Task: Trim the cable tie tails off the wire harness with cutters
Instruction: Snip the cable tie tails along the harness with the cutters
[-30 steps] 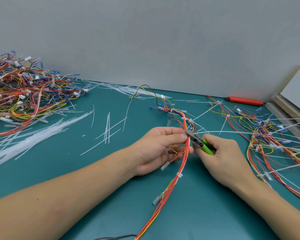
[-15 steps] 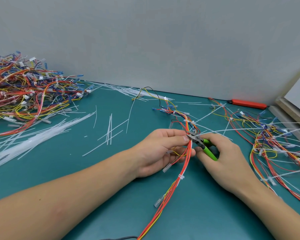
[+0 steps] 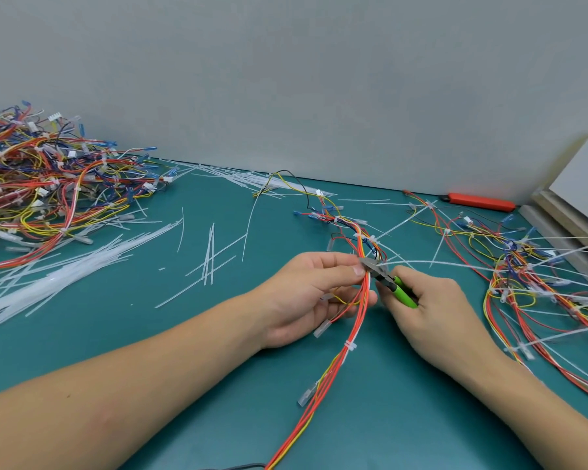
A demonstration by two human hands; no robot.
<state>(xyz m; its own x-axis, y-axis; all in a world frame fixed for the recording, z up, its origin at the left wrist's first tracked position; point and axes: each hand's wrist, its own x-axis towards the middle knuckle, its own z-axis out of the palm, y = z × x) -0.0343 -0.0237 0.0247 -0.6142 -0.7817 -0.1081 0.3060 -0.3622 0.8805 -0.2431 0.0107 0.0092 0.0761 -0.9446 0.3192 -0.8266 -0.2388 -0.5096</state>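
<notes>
A wire harness of red, orange and yellow wires runs from the table's front edge up between my hands to the middle of the teal mat. My left hand pinches the bundle between thumb and fingers. My right hand grips the green-handled cutters; their grey jaws sit at the bundle right beside my left thumb tip. A long white cable tie tail stretches from the jaws out to the right. Lower on the bundle sits a trimmed white tie.
A large heap of harnesses fills the back left, with a spread of white tie tails in front of it. More harnesses with untrimmed tails lie at the right. An orange tool lies by the wall; boards stand at the right edge.
The view has shifted slightly. Both hands stay on the bundle; the cutters' jaws have edged a little closer to my left thumb at the tie.
</notes>
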